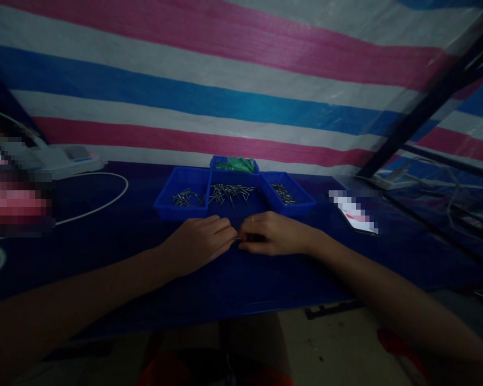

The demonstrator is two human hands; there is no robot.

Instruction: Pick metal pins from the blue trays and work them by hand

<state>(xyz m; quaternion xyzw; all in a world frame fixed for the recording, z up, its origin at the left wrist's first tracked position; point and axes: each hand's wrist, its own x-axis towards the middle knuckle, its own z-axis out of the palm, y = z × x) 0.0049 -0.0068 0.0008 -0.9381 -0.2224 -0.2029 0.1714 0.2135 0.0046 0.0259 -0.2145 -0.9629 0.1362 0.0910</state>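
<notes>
My left hand (pixel 203 238) and my right hand (pixel 277 234) meet low over the dark blue table, near its front edge. Both are closed in a pinch on a thin metal pin (pixel 236 238), of which only a short shiny length shows between the fingertips. Just beyond my hands, a pile of similar metal pins (pixel 230 194) lies on the table. On its left stands a blue bin (pixel 187 176) with some pins inside; on its right is another blue bin (pixel 304 197) with more. The room is dim, so the pin's exact shape is unclear.
Behind the pile, a third blue bin (pixel 235 176) holds green material (pixel 237 164). A white device (pixel 70 158) and a white cable (pixel 123 185) are on the left. To the right lies a phone (pixel 356 214). Striped sheeting (pixel 225 86) hangs behind the table.
</notes>
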